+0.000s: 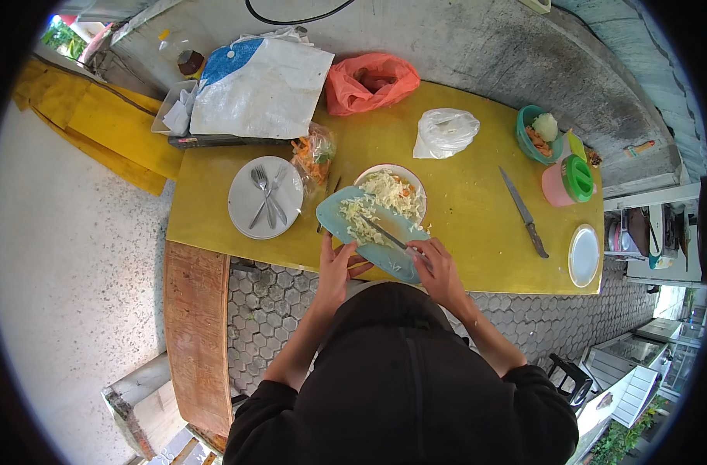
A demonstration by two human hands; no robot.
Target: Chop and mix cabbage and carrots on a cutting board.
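My left hand grips the near left edge of a pale blue-green cutting board, which is lifted and slanted towards a bowl. In my right hand is a knife, its handle in my fingers and its blade lying over the board. Shredded cabbage covers the board's far left part. The white bowl with a reddish rim sits just beyond, partly hidden by the board. More shredded cabbage and some orange pieces fill it. A few shreds lie on the yellow table beside the bowl.
On the yellow table, plates with forks and a spoon stand left, near a plastic bag of cut vegetables. Red and white plastic bags lie behind. At right are a second knife, green bowl, pink jug and oval dish.
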